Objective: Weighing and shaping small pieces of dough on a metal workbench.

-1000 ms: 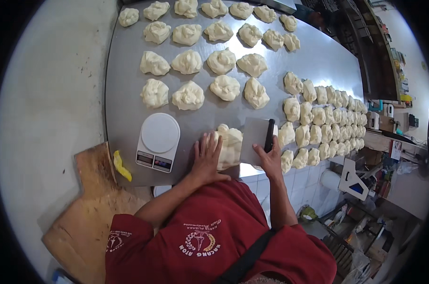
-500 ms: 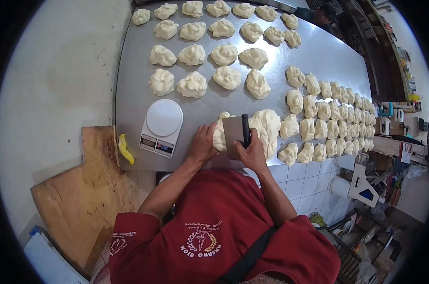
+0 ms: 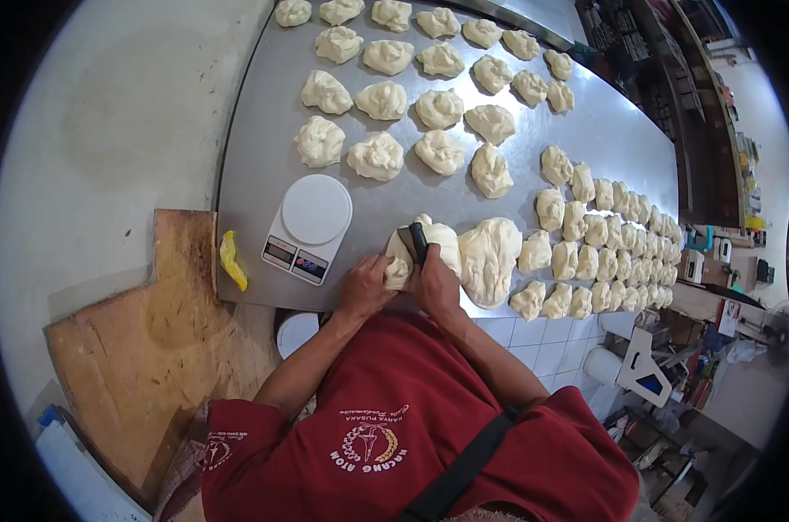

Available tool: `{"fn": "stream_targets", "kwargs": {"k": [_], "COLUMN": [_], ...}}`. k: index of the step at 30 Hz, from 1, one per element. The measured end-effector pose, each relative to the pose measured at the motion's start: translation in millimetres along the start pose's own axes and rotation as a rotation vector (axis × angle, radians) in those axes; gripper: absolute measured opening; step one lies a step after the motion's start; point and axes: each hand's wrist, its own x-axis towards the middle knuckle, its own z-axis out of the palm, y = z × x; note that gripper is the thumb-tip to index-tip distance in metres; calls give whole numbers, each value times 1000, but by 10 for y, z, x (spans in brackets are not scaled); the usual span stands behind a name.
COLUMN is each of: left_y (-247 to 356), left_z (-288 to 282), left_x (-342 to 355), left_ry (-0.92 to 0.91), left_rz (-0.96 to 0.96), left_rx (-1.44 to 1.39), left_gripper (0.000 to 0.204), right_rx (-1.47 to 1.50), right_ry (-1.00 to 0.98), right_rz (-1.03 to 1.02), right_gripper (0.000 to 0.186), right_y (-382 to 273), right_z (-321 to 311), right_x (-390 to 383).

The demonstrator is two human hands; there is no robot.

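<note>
While the right hand (image 3: 436,285) clasps a scraper (image 3: 419,243) and the left hand (image 3: 364,285), closure unclear, touches dough (image 3: 398,273), portioned lumps (image 3: 439,153) lie beyond, an undivided mass (image 3: 490,263) rightward.

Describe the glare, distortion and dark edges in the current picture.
Head view: white glare on the steel table around the upper-middle dough lumps; head view: table edge at left bowed, straight lines bending toward the rim; head view: black corners framing the fisheye circle; head view: clutter at lower right too small to make out clearly.
</note>
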Motion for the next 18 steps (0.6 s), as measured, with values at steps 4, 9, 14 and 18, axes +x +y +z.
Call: {"fn": "stream_targets", "kwargs": {"k": [4, 9, 14, 18], "left_y": [-11, 80, 155, 112], "left_z": [-40, -255, -557, -1166], "left_x": [-46, 20, 54, 214], "left_ry": [-6, -29, 110, 213], "left_rz": [-115, -185, -22, -19], "left_rx": [-90, -186, -200, -102], "left_gripper": [46, 44, 46, 59], "right_rx": [-25, 108, 82, 128], "right_ry": [-38, 76, 61, 28], "right_rz": [63, -174, -75, -72], "right_gripper": [35, 37, 40, 42], "right_y": [-185, -20, 116, 283], "right_z": [55, 164, 193, 199], "right_x": [60, 135, 174, 169]}}
